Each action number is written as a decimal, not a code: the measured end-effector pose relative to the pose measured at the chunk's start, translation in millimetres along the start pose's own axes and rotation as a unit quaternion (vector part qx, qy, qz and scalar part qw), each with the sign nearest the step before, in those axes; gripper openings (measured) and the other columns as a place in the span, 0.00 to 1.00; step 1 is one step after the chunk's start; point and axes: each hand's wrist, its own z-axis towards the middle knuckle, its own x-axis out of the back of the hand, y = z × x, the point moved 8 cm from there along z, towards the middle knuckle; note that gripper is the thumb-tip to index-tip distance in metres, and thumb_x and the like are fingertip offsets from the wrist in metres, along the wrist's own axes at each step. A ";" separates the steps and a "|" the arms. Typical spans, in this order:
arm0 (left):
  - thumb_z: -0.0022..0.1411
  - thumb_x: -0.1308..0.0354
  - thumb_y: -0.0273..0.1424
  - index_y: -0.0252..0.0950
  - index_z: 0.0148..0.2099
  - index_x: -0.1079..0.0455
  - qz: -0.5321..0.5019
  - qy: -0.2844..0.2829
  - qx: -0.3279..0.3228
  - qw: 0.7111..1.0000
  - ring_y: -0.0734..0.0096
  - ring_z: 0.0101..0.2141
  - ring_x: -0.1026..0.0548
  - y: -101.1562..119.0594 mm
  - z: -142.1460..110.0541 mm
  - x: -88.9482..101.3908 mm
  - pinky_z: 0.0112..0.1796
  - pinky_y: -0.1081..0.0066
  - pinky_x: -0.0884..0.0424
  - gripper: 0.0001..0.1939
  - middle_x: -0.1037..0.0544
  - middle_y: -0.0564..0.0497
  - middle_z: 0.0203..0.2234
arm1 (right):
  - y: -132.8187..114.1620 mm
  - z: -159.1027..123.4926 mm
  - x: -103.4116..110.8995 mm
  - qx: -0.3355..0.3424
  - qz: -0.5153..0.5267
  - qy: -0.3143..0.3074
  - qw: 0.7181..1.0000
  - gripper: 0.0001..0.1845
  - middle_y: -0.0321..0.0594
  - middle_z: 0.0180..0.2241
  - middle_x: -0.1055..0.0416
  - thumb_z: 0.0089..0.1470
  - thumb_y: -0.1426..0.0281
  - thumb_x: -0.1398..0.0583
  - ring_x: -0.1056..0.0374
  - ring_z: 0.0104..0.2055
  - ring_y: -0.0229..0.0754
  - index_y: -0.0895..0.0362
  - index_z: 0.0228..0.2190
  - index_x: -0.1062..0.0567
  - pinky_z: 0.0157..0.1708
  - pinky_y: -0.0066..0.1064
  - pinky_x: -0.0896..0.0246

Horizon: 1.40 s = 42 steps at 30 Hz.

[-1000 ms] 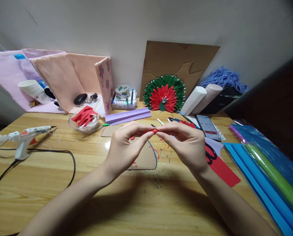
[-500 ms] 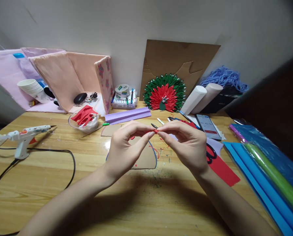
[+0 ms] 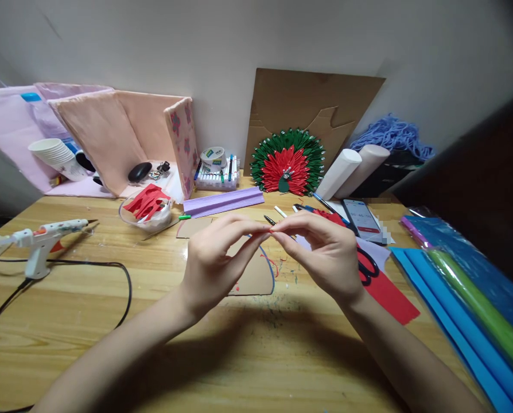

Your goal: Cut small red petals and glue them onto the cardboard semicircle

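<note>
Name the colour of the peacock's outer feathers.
The outer feathers are green, best in head view.

Bare fingertips (image 3: 259,227) mostly hide a small, thin red scrap (image 3: 271,231); at four o'clock, the view's edge crops a long, shiny green roll (image 3: 475,298).

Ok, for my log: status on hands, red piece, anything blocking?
Left hand, right hand: pinching red piece. Mostly hidden. Black pen beyond, nothing seen blocking.

Forearms (image 3: 127,338) angled inward, left hand (image 3: 213,261) and right hand (image 3: 327,255) arched, fingers (image 3: 253,228) pinched tip to tip
</note>
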 end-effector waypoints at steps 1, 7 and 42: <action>0.56 0.41 0.22 0.35 0.38 0.28 0.002 -0.002 -0.001 1.000 0.75 0.32 0.26 -0.3 0.0 -0.4 0.34 0.74 0.29 0.06 0.22 0.51 0.30 | -0.2 0.0 0.1 0.001 -0.003 0.001 1.000 0.06 0.37 0.31 0.26 0.49 0.75 0.37 0.30 0.34 0.38 0.55 0.32 0.24 0.35 0.31 0.33; 0.57 0.43 0.22 0.34 0.38 0.29 0.016 -0.015 -0.012 1.000 0.75 0.32 0.26 -0.7 -1.2 -3.3 0.34 0.74 0.29 0.06 0.24 0.50 0.29 | -0.5 -1.3 -0.5 0.009 -0.019 0.004 1.000 0.05 0.37 0.31 0.26 0.49 0.75 0.38 0.31 0.34 0.39 0.55 0.31 0.24 0.36 0.33 0.34; 0.54 0.43 0.23 0.34 0.33 0.30 -0.056 -0.088 0.140 0.985 0.75 0.27 0.27 -31.2 -3.9 -17.3 0.30 0.73 0.29 0.03 0.24 0.51 0.26 | 0.9 2.2 -3.4 -0.006 -0.064 -0.058 0.996 0.04 0.37 0.28 0.27 0.48 0.75 0.40 0.32 0.29 0.37 0.57 0.30 0.25 0.31 0.30 0.35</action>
